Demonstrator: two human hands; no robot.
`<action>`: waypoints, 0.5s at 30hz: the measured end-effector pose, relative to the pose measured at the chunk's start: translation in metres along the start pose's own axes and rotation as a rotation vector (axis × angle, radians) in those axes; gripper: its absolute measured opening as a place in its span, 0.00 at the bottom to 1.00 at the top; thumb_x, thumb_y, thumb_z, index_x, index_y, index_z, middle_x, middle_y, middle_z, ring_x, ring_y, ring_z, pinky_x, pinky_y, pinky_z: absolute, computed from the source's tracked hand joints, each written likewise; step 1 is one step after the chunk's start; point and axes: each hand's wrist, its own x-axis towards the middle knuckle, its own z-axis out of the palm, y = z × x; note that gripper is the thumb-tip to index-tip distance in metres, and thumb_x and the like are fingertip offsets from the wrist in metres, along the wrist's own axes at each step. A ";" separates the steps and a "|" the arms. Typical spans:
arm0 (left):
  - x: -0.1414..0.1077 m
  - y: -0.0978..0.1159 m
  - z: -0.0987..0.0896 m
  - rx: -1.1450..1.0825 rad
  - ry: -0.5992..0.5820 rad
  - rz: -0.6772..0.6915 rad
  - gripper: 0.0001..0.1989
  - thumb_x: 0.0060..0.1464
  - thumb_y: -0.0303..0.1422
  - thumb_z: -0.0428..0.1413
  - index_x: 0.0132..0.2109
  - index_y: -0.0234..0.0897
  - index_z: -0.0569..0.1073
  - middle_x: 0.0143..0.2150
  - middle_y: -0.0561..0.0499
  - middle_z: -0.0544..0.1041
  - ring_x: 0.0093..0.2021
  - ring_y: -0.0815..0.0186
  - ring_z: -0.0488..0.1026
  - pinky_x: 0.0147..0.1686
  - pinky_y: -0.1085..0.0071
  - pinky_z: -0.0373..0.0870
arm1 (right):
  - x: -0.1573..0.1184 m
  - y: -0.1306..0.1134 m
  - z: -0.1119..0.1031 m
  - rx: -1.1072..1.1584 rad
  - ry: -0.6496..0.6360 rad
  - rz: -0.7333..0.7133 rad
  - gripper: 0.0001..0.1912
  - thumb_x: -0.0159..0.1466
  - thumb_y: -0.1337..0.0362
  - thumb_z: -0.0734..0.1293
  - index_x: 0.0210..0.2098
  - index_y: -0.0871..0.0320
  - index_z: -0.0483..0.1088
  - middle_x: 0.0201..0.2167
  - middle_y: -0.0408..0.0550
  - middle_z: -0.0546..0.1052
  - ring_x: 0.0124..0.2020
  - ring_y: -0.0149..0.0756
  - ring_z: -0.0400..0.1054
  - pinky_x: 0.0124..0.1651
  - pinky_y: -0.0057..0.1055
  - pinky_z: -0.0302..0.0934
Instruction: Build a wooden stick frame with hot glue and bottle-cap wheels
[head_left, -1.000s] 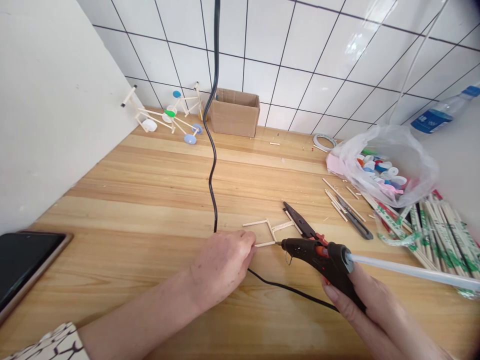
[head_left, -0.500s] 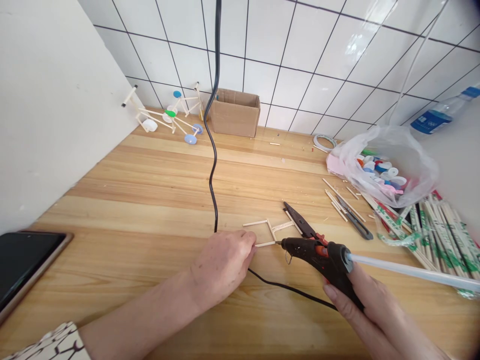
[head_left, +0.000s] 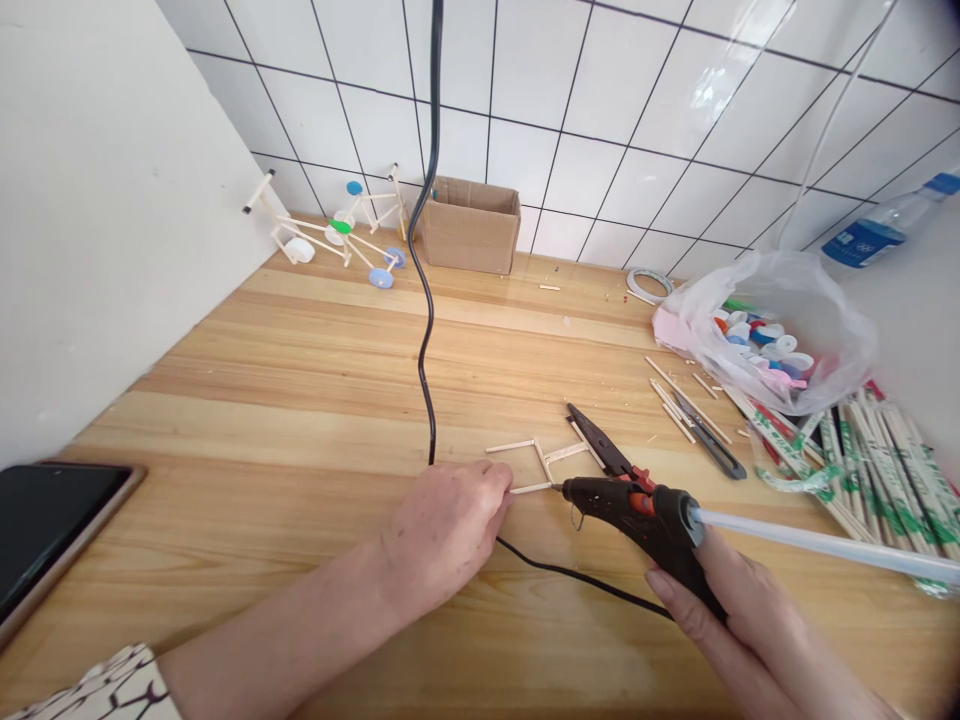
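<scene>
Glue gun (head_left: 637, 515) barely shifted, caps (head_left: 757, 340) in bag (head_left: 832, 345)

Bright, even light; edges look somewhat warped.

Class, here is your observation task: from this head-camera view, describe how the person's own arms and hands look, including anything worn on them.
The left hand and left forearm are bare, and a white sleeve with a black branching pattern shows at the lower left corner. The right hand is bare too, with no sleeve in view. Neither hand shows a glove, ring or watch.
</scene>
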 end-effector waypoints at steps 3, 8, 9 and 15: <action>0.000 0.001 -0.001 -0.008 -0.003 -0.005 0.11 0.61 0.28 0.46 0.32 0.36 0.69 0.31 0.49 0.78 0.32 0.60 0.76 0.30 0.67 0.68 | 0.001 -0.002 -0.003 0.048 -0.012 0.021 0.19 0.66 0.63 0.57 0.57 0.59 0.60 0.49 0.57 0.76 0.51 0.44 0.72 0.48 0.31 0.70; 0.001 0.001 -0.002 0.001 -0.010 -0.010 0.11 0.61 0.28 0.45 0.32 0.36 0.69 0.31 0.49 0.78 0.32 0.60 0.76 0.30 0.67 0.67 | 0.002 -0.002 -0.004 0.080 -0.001 0.022 0.20 0.66 0.64 0.56 0.57 0.58 0.61 0.50 0.55 0.75 0.51 0.46 0.71 0.48 0.33 0.71; 0.001 0.001 -0.003 0.000 -0.010 -0.009 0.11 0.61 0.28 0.45 0.32 0.36 0.69 0.32 0.49 0.78 0.32 0.60 0.76 0.30 0.67 0.67 | 0.001 -0.001 -0.003 0.082 0.002 0.019 0.20 0.66 0.65 0.56 0.58 0.58 0.60 0.51 0.56 0.75 0.51 0.46 0.71 0.48 0.33 0.71; 0.001 0.001 -0.002 -0.004 -0.012 -0.011 0.11 0.61 0.28 0.45 0.33 0.36 0.70 0.32 0.49 0.78 0.32 0.60 0.76 0.31 0.67 0.68 | -0.003 0.004 0.002 0.054 0.002 0.001 0.22 0.67 0.62 0.57 0.59 0.62 0.58 0.51 0.60 0.74 0.51 0.46 0.71 0.48 0.32 0.71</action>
